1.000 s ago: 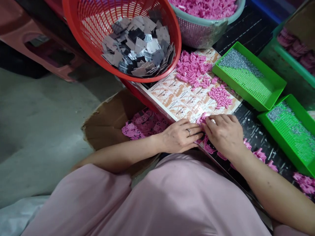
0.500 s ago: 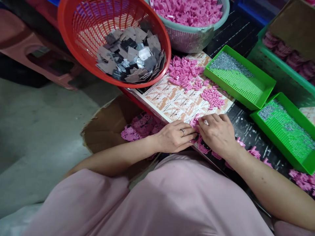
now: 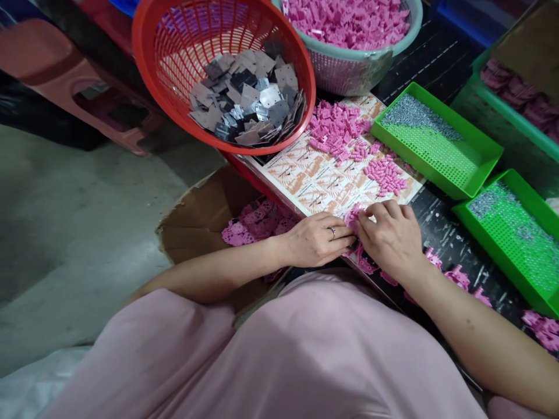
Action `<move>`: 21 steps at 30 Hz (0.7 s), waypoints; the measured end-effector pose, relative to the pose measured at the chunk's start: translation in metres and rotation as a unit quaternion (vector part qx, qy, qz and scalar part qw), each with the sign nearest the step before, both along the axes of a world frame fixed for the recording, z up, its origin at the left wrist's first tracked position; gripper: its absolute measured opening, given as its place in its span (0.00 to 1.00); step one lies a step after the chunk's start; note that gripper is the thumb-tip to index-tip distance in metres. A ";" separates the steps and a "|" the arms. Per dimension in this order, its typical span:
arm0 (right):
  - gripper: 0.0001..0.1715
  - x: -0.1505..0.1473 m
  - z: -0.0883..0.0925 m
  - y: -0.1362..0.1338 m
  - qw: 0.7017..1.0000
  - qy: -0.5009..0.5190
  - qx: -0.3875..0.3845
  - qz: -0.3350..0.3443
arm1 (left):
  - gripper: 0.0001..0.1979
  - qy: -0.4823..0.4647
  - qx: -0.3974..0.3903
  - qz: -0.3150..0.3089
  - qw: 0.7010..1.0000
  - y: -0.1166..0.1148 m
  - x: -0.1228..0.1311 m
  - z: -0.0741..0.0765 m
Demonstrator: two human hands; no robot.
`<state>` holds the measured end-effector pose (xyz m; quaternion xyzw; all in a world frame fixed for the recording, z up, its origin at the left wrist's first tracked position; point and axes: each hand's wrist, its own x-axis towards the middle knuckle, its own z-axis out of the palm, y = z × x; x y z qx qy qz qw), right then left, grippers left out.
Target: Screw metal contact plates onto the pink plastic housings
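At the table's near edge, my left hand (image 3: 322,240), with a ring on one finger, has its fingers closed against a pink plastic part (image 3: 353,216). My right hand (image 3: 390,235) is bent over the same part from the right, thumb and fingers pinched on it. Much of the part is hidden by the fingers. Just beyond lie small pink pieces (image 3: 385,176) and a heap of larger pink pieces (image 3: 334,129) on a patterned board (image 3: 301,169). More pink parts (image 3: 457,277) lie along the dark table to the right of my right wrist.
A red basket (image 3: 311,87) holds metal plates; a pale basket (image 3: 349,70) holds pink pieces. Two green trays (image 3: 469,186) (image 3: 489,244) contain small metal pieces. A cardboard box (image 3: 187,224) with pink parts stands below the table edge. A pink stool (image 3: 48,64) is at left.
The whole view has shifted, so the things appear slightly farther right. Both hands stay at the pink part, with hardly any change in their hold.
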<state>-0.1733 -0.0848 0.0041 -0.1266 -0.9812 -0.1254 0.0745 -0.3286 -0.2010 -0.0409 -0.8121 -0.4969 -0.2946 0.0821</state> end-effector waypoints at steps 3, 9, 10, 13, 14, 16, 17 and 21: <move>0.13 0.005 -0.005 0.004 0.999 0.025 -0.037 0.003 | 0.08 -0.007 -0.007 -0.004 1.000 -0.001 0.000 0.002; 0.16 0.015 0.004 0.034 0.996 0.072 -0.038 -0.027 | 0.09 -0.047 0.014 0.022 0.999 0.017 -0.021 0.008; 0.19 0.017 0.008 0.046 0.995 0.081 -0.034 -0.053 | 0.09 -0.055 0.019 0.031 0.998 0.025 -0.028 0.008; 0.23 0.022 0.013 0.090 0.982 0.047 -0.032 -0.182 | 0.12 -0.045 0.012 0.055 0.997 0.057 -0.047 0.009; 0.24 0.023 0.012 0.103 0.977 0.020 -0.031 -0.210 | 0.13 -0.033 0.005 0.062 0.998 0.069 -0.052 0.009; 0.24 0.022 0.007 0.123 0.971 -0.017 -0.029 -0.235 | 0.13 -0.011 -0.012 0.077 0.997 0.094 -0.057 0.010; 0.23 0.022 0.004 0.130 0.970 -0.026 -0.030 -0.238 | 0.13 0.000 -0.023 0.082 0.996 0.106 -0.059 0.010; 0.18 0.019 -0.003 0.143 0.968 -0.013 -0.037 -0.247 | 0.14 0.045 -0.088 0.101 0.990 0.142 -0.059 0.011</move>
